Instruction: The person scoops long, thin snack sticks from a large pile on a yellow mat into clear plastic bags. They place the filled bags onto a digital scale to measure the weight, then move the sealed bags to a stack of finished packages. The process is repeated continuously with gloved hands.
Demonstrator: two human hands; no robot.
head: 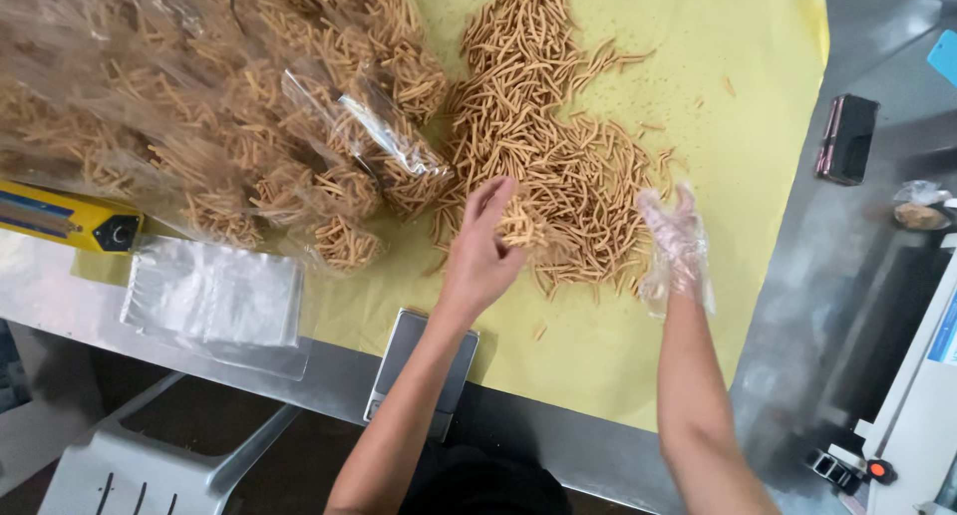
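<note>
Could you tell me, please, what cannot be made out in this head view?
- Grey flat scale: platform partly hidden by the left forearm.
- Small grey dish: contents too small to identify.
- Left hand: palm faces away, its hold on thin brown snack sticks unclear.
- Gloved right hand: blurred.

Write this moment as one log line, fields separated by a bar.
left hand: pinches snack sticks | right hand: in clear glove, open over pile edge | yellow paper: under pile | filled bags: at left
</note>
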